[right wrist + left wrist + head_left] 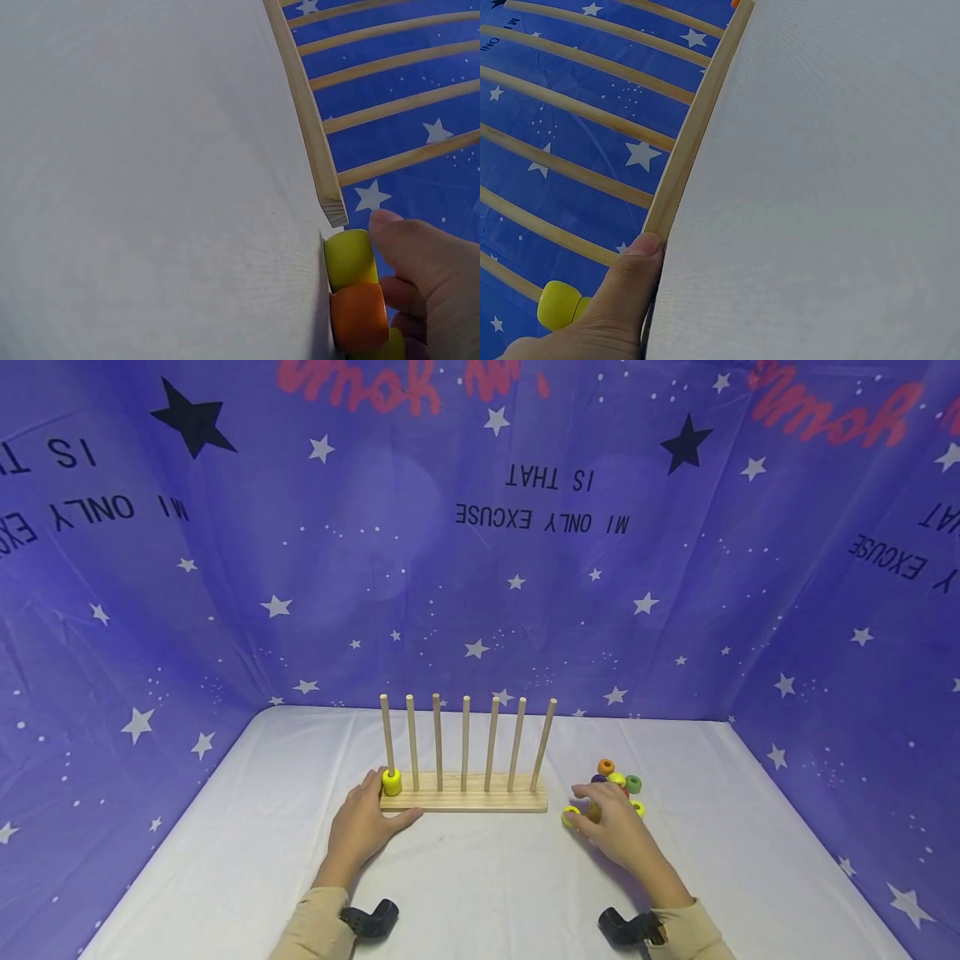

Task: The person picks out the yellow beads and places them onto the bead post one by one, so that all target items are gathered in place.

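Note:
A wooden peg rack (465, 804) stands on the white table, with several upright pegs in a row. Yellow beads (392, 783) sit stacked at the bottom of its leftmost peg. My left hand (363, 822) grips the left end of the base, its thumb (634, 262) against the front edge. Right of the rack, my right hand (618, 827) reaches over a small pile of beads, thumb and fingers apart. A yellow bead (571, 815) lies right at its thumb. In the right wrist view an orange bead (360, 316) lies beside a yellow one, near the curled fingertips.
Around the right hand lie an orange bead (606, 767), a green bead (633, 784), a dark purple bead (598, 779) and more yellow ones. A purple star-print cloth (480, 610) walls the table at the back and sides. Black wrist mounts (375, 920) sit on both forearms.

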The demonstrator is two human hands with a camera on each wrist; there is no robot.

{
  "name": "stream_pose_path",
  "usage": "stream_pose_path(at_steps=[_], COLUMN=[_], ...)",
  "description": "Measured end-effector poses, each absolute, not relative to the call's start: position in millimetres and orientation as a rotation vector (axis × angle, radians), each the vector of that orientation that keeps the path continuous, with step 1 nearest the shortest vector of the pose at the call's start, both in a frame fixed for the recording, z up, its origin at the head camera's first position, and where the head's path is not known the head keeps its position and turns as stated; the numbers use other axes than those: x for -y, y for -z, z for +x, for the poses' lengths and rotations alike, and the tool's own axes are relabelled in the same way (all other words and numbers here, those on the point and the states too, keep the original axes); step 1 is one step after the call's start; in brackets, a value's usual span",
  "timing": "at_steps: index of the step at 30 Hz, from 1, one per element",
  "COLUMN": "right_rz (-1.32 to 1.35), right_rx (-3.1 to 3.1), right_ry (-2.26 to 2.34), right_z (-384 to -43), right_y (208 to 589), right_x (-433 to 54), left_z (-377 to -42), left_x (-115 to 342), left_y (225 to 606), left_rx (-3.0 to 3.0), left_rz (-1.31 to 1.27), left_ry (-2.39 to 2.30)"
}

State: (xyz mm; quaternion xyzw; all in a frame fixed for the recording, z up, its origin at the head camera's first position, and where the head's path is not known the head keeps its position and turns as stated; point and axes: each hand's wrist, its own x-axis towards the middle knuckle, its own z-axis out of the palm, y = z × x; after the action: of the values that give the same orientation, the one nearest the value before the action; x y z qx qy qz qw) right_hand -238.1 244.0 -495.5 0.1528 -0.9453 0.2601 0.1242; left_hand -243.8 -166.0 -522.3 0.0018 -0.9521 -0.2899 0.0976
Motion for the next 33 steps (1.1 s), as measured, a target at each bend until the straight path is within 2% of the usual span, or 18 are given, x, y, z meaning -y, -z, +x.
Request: stream_pose_path(at_steps=[33], right_rz=[0.576], right_rx=[2.756], right_ry=[-0.464], right_z=[-240.8], right_y=[494.7], right_x=[-239.7], left_z=[-243.5], left_x=[165.1], left_y=[522.7], left_rx=[2.801], left_rz=[-0.013], left_ry=[0.856])
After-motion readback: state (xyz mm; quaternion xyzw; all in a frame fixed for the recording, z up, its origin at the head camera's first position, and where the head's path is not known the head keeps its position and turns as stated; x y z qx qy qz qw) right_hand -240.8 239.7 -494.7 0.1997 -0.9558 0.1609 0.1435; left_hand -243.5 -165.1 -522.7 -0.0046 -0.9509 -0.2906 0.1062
